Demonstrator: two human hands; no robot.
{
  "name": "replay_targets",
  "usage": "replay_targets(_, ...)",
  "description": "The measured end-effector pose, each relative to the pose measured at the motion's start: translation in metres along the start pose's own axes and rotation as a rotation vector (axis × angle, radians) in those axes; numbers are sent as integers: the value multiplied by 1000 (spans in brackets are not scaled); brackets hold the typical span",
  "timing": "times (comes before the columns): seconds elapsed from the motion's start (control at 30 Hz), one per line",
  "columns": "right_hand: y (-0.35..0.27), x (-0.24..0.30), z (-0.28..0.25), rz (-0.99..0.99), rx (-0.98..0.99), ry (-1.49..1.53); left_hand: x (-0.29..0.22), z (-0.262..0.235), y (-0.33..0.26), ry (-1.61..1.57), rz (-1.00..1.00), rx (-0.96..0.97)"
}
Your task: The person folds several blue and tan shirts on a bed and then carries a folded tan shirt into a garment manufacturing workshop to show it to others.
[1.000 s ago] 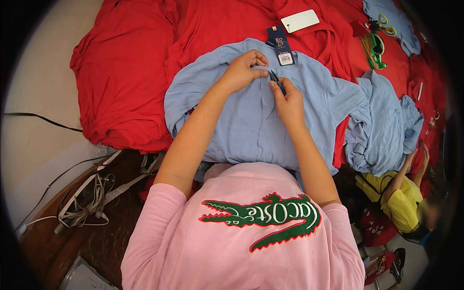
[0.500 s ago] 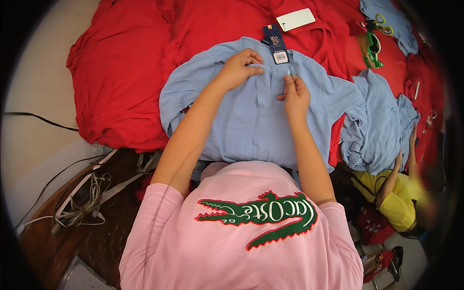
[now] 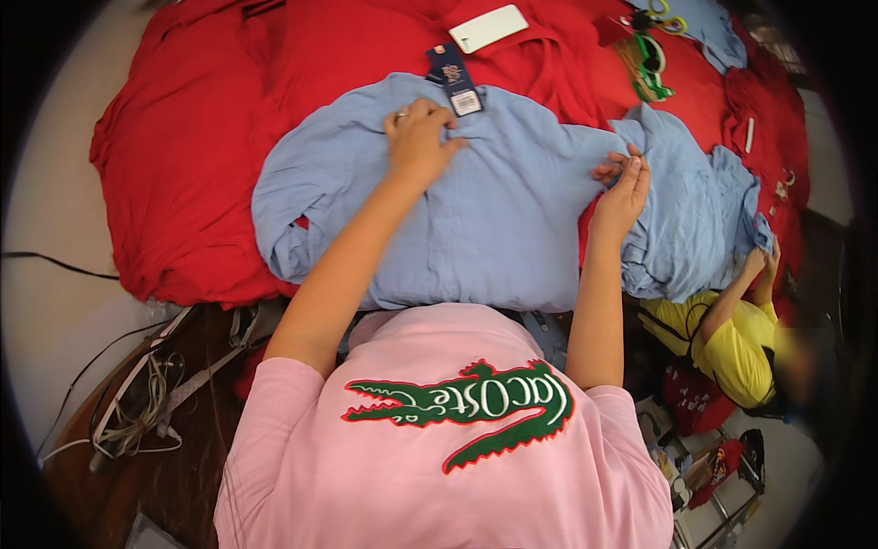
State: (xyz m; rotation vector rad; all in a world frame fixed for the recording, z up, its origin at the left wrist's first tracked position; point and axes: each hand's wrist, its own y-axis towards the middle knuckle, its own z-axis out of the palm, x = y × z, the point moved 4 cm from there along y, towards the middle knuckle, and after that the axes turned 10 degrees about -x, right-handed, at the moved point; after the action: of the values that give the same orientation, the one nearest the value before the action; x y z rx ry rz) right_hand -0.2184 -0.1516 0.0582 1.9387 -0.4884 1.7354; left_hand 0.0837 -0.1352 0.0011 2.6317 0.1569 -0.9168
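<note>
While both hands press a blue shirt (image 3: 494,220), its dark tag (image 3: 455,78) seemingly lies flat.

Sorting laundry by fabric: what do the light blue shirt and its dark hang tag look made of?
Light blue shirt: soft matte woven or knit cloth, probably cotton, since it wrinkles and drapes under the left hand. Dark hang tag: stiff flat card, likely printed paperboard.

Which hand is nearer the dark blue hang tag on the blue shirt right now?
Left. The left hand presses on the blue shirt just below and left of the dark blue hang tag. The right hand pinches the shirt's fabric far off to the tag's right.
</note>
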Motion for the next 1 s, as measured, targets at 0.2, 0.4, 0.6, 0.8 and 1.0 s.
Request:
replay_targets(0.2,85,-10,-69,-228,-131,-376,-38,-2,0,25,186,-168)
replay_targets(0.4,62,-17,-39,-223,325,-709,-84,54,-46,47,377,81)
replay_targets(0.6,58,42,-70,-503,329,-1035,-67,47,-44,224,378,79)
replay_targets(0.8,100,38,-113,-645,50,-1136,-50,41,-31,269,425,69)
replay_targets(1.0,123,33,-182,-412,-114,-703,-23,-62,-34,-758,-360,134)
